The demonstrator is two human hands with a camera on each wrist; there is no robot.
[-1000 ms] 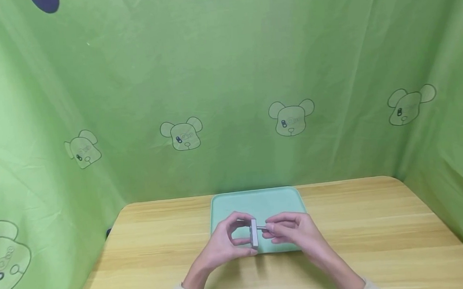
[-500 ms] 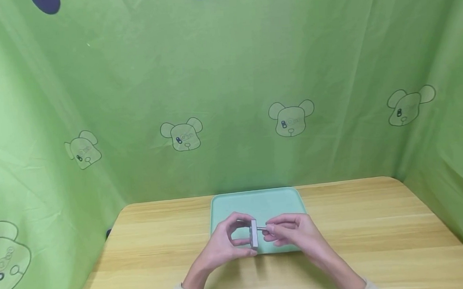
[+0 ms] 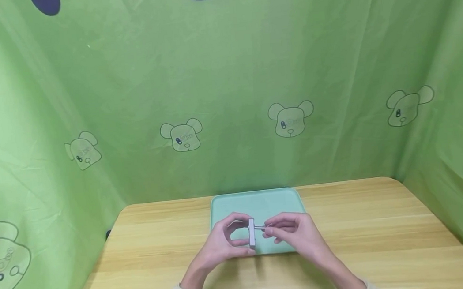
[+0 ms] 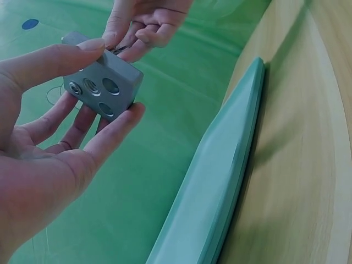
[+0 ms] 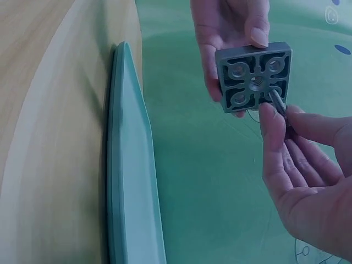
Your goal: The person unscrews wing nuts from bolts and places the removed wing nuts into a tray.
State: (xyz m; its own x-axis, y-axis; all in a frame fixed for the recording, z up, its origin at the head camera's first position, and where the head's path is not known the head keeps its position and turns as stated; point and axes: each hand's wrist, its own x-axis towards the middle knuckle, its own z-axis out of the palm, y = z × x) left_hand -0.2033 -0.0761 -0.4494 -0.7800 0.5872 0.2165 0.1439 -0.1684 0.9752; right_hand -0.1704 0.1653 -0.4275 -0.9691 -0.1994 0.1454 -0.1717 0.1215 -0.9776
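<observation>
My left hand [image 3: 224,240] holds a square grey metal block [image 5: 256,83] on edge, thumb on one side and fingertips on the opposite one. Round holes pass through the block, one in the middle and others towards the corners; its ribbed, hollowed face turns to my right hand [image 3: 297,235]. In the right wrist view, that hand pinches a slim metal screw [image 5: 279,103] between thumb and index finger. The screw's tip reaches a corner hole of the block. On the flatter face, in the left wrist view, something round and metallic fills one corner hole [image 4: 75,87].
Below the hands, a mint-green tray [image 3: 259,200] lies on the wood-grain table [image 3: 161,237]. Green fabric [image 3: 227,74] printed with bear heads hangs behind and along both sides of the table.
The left hand and block have shifted very slightly left. My right thumb and fingers have changed position a little around the screw, which stays against the block.
</observation>
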